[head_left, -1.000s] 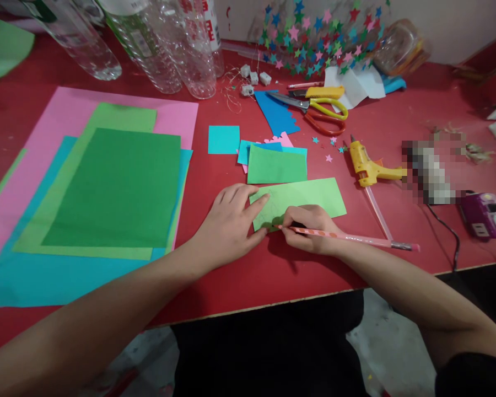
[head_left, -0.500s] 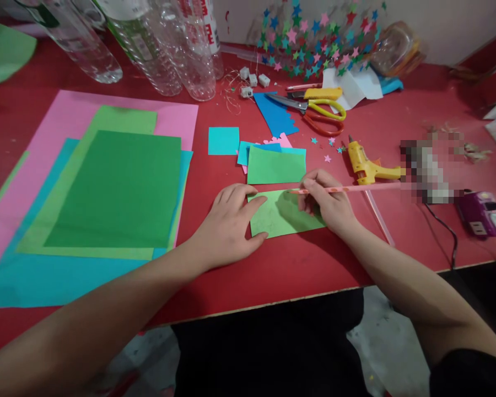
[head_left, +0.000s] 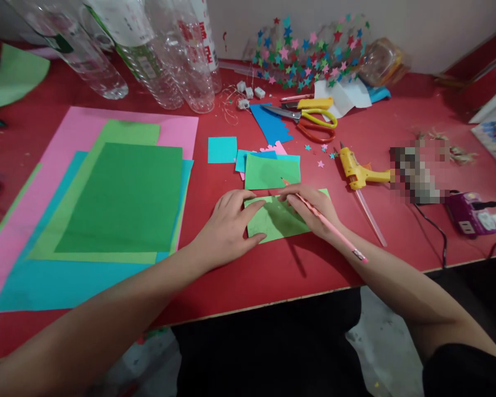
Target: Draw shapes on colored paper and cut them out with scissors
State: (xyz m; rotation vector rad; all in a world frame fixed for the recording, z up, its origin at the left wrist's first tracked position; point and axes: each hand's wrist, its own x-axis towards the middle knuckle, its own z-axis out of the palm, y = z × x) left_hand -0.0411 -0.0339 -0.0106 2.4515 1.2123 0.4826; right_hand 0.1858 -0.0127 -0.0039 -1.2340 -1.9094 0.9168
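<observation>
Swung round since a moment ago, the pencil [head_left: 325, 221] is pinched in the right hand [head_left: 321, 203]; the left hand [head_left: 227, 225] lies spread over green paper [head_left: 278, 218] and red tabletop [head_left: 248, 286], bottles [head_left: 190, 74] beyond.

Red table [head_left: 231, 289], tan front edge, against pale grey wall [head_left: 240, 33] with small red mark; grey floor [head_left: 391, 333] below.

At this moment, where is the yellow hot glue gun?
In the head view, the hot glue gun lies on the red tabletop, beyond and right of the right hand, beside loose stars.
</observation>
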